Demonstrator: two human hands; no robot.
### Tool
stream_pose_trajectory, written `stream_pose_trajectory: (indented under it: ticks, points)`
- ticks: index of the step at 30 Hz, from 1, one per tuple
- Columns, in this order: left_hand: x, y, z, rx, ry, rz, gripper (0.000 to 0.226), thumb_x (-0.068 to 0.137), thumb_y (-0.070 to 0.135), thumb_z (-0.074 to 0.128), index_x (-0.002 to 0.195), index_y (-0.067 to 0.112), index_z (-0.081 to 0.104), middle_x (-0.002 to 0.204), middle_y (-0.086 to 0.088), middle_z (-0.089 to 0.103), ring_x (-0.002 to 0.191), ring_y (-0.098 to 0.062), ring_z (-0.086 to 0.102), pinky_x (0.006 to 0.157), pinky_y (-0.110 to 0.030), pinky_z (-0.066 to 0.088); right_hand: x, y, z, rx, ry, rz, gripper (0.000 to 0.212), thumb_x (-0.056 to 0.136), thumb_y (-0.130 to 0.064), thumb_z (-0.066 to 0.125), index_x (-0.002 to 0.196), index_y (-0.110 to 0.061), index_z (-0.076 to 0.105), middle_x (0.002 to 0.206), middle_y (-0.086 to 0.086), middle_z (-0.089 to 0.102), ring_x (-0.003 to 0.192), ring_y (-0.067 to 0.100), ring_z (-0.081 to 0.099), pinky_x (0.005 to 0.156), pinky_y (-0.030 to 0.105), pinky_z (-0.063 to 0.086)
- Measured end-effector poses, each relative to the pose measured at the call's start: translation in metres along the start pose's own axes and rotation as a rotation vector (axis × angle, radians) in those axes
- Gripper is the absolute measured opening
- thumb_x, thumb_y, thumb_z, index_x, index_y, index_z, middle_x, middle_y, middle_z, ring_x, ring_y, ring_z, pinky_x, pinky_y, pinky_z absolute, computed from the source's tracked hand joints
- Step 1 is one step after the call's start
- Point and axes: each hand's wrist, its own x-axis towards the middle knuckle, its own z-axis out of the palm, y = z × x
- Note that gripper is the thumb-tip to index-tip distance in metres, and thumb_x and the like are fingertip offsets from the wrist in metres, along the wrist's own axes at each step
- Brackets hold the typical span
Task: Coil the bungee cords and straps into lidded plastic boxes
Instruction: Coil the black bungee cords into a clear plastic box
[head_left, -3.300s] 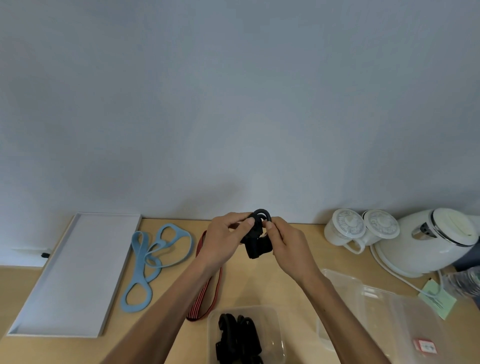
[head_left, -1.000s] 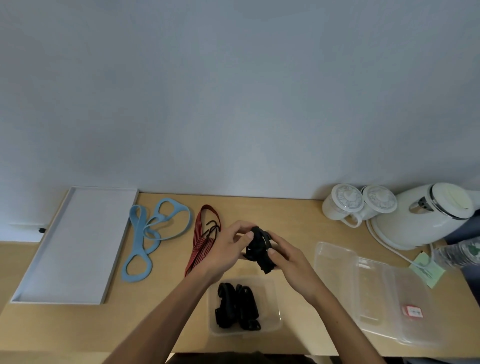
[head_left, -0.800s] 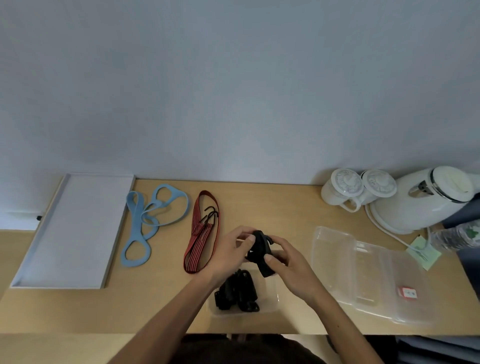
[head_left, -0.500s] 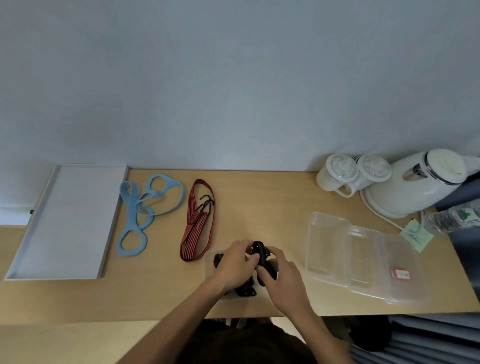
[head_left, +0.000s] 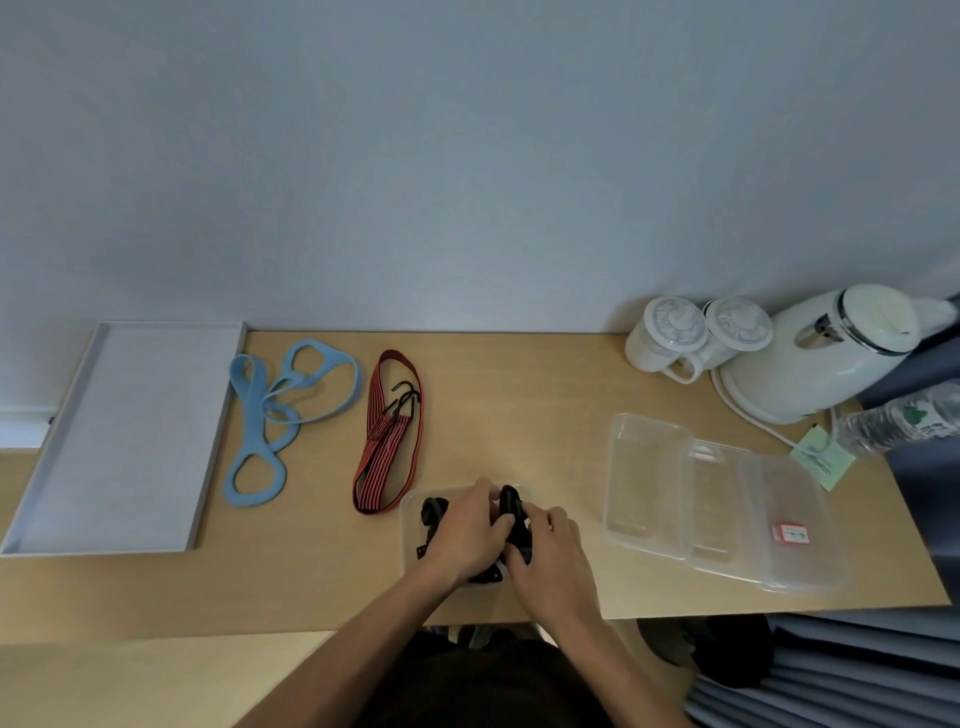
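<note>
Black strap (head_left: 511, 512), coiled, is held in your left hand (head_left: 467, 535) and right hand (head_left: 550, 551) grips, over the clear box (head_left: 410, 512) at the worktop (head_left: 519, 415) front edge. Seat it flat, then release.

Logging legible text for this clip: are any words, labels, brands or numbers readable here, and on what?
No text is legible.
Red and white sticker on the clear plastic box: print too small to read.
Green paper note beside the kettle: dark marks, blurred, unreadable.
Label on the water bottle: green mark only, too blurred to read.
</note>
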Motion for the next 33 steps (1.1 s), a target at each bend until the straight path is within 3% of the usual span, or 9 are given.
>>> stream_pose_trajectory:
  ticks: [7,10,12,16,19,26,30,33]
  points:
    - [0.0,0.005,0.0,0.124,-0.012,-0.025,0.019,0.093,0.021,0.052,0.111,0.014,0.055,0.102,-0.001,0.062,0.089,-0.015,0.057,0.077,-0.028,0.047,0.003,0.005,0.002,-0.029,0.018,-0.04,0.054,0.097,-0.029,0.043,0.147,-0.03,0.021,0.12,-0.001,0.043,0.11,0.016,0.042,0.088,0.027,0.045]
    - [0.003,0.007,-0.003,0.17,-0.049,-0.041,0.009,0.092,0.019,0.051,0.092,0.014,0.058,0.085,-0.002,0.063,0.08,-0.019,0.059,0.068,-0.03,0.045,0.006,0.004,0.004,-0.101,0.028,-0.068,0.052,0.097,-0.025,0.042,0.146,-0.028,0.025,0.115,0.001,0.044,0.104,0.018,0.043,0.084,0.027,0.043]
    - [0.003,0.008,-0.004,0.215,-0.063,-0.046,0.014,0.092,0.018,0.05,0.079,0.013,0.056,0.074,0.0,0.058,0.071,-0.019,0.055,0.061,-0.029,0.04,0.007,0.004,0.006,-0.131,0.032,-0.08,0.051,0.097,-0.023,0.042,0.146,-0.026,0.027,0.114,0.002,0.045,0.102,0.019,0.043,0.083,0.027,0.042]
    - [0.005,0.006,-0.004,0.239,-0.082,-0.068,0.018,0.09,0.019,0.05,0.078,0.01,0.059,0.071,-0.002,0.06,0.071,-0.022,0.059,0.06,-0.031,0.042,0.008,0.003,0.011,-0.149,0.026,-0.088,0.05,0.097,-0.023,0.041,0.145,-0.024,0.028,0.115,0.004,0.046,0.103,0.02,0.043,0.084,0.028,0.042]
    - [0.003,0.007,-0.007,0.242,-0.082,-0.043,0.023,0.09,0.019,0.052,0.067,0.016,0.05,0.064,0.004,0.054,0.068,-0.019,0.055,0.058,-0.028,0.038,0.009,0.003,0.013,-0.126,0.056,-0.097,0.051,0.094,-0.019,0.046,0.143,-0.021,0.035,0.111,0.006,0.05,0.101,0.023,0.047,0.083,0.031,0.045]
    - [0.006,0.01,-0.022,0.172,-0.104,0.045,0.014,0.093,0.017,0.047,0.087,0.011,0.057,0.089,-0.006,0.067,0.084,-0.023,0.06,0.078,-0.038,0.049,0.006,0.005,0.013,-0.009,0.196,-0.093,0.04,0.089,-0.015,0.053,0.129,-0.012,0.053,0.104,0.009,0.057,0.096,0.027,0.056,0.081,0.038,0.052]
    - [0.015,0.012,-0.025,0.177,-0.098,0.112,0.019,0.095,0.019,0.045,0.103,0.013,0.062,0.1,0.0,0.065,0.093,-0.017,0.06,0.079,-0.028,0.047,0.007,0.005,0.01,0.014,0.24,-0.048,0.034,0.093,-0.018,0.05,0.126,-0.011,0.055,0.112,0.008,0.055,0.106,0.025,0.054,0.088,0.035,0.049]
    - [0.022,0.016,-0.024,0.186,-0.142,0.185,0.016,0.096,0.017,0.045,0.1,0.014,0.06,0.097,0.001,0.064,0.09,-0.015,0.059,0.08,-0.028,0.048,0.008,0.005,0.002,0.056,0.27,-0.018,0.034,0.094,-0.019,0.048,0.126,-0.01,0.055,0.116,0.008,0.053,0.11,0.024,0.051,0.092,0.033,0.046]
